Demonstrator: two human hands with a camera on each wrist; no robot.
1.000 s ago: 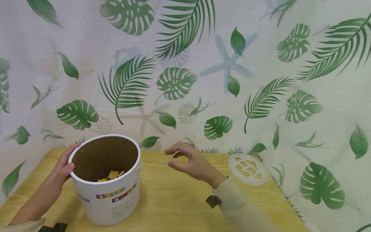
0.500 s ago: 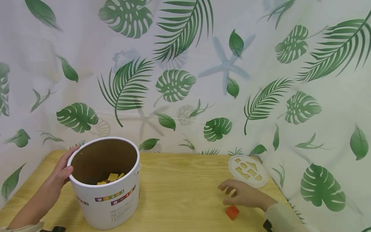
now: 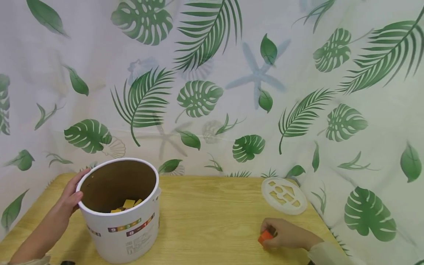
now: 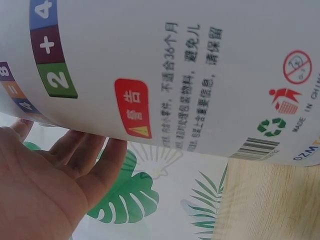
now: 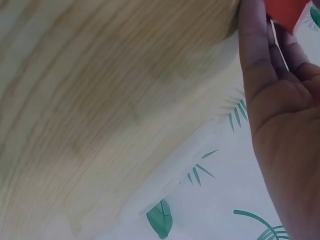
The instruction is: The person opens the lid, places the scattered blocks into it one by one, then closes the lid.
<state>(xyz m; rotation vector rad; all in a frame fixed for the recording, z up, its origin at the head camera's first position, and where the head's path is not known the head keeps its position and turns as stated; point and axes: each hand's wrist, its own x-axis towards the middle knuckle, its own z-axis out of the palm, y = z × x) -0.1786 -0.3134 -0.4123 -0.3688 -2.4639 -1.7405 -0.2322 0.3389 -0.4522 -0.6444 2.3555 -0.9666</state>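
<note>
The right hand (image 3: 288, 235) rests low on the wooden table (image 3: 205, 217), at about 4 o'clock in the head view, and its fingers are curled around a small orange-red block (image 3: 265, 237). The block is a bright, solid colour with flat faces and a sharp corner (only one part of it shows past the fingers). In the right wrist view the same block (image 5: 285, 11) appears as a red shape at the top edge, with the fingers (image 5: 255, 55) pressed against it.

The left hand (image 3: 71, 197) is at 8 o'clock and lies against the far left side of a white cylindrical bucket (image 3: 127, 228), its thumb near the rim. In the left wrist view the fingers (image 4: 85, 155) lie almost straight along the bucket wall (image 4: 200, 75), touching it and not wrapped around it. The bucket is open on top and brown inside, with some yellow pieces (image 3: 127, 204) at the bottom; its outside carries coloured number squares and a printed warning label.

A white round lid with shape cut-outs (image 3: 283, 195) lies flat at about 3 o'clock, just behind the right hand and apart from it. A leaf-patterned curtain (image 3: 232, 92) hangs behind the table.
</note>
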